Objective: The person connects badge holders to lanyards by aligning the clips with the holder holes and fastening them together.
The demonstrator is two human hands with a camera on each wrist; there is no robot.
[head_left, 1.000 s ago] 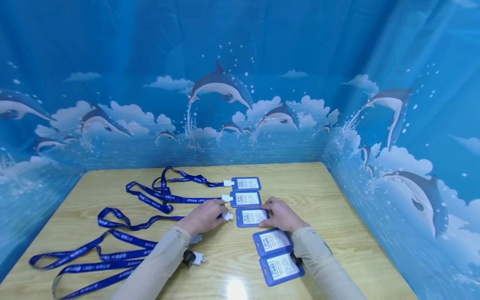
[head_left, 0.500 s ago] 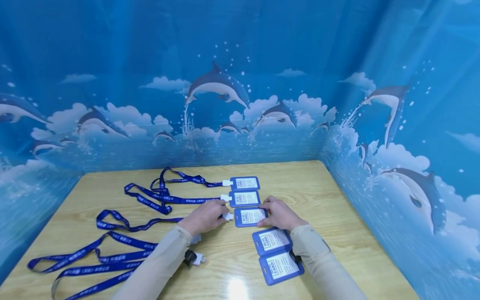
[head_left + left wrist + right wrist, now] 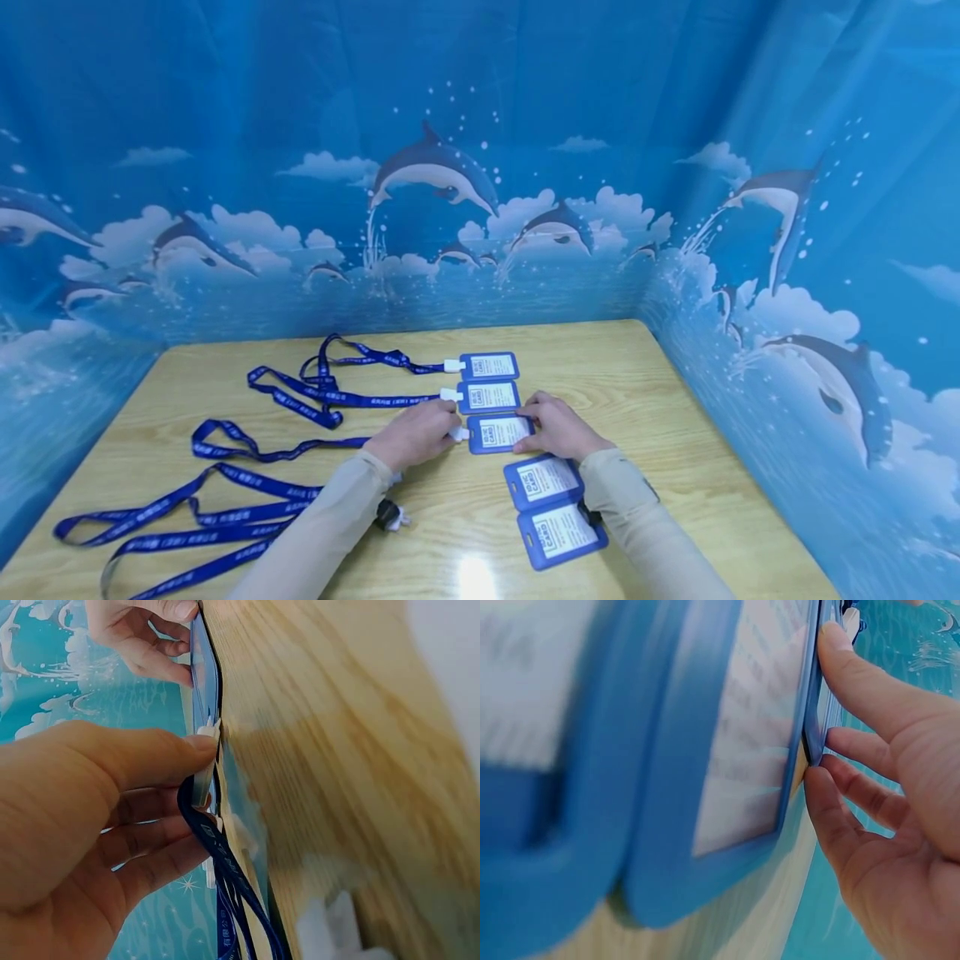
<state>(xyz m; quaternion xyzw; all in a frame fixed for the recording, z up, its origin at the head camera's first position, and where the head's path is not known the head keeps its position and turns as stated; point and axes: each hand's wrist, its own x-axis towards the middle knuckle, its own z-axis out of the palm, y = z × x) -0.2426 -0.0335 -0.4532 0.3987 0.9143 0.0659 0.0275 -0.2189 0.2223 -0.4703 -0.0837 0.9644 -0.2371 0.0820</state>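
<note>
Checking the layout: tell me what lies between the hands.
The head view shows a white clip, pinched by the left hand, then a blue card holder, held by the right hand.

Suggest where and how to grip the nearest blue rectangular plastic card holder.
Likely best: pinch the card holder by its slotted left end, from the left. It lies flat, that end exposed; another blue rectangular plastic holder crowds its far edge, and the black wrist camera overlaps its right end.

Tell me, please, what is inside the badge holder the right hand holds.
A white printed card shows inside the badge holder; the right hand partly covers its right end, and the card's back is hidden.
</note>
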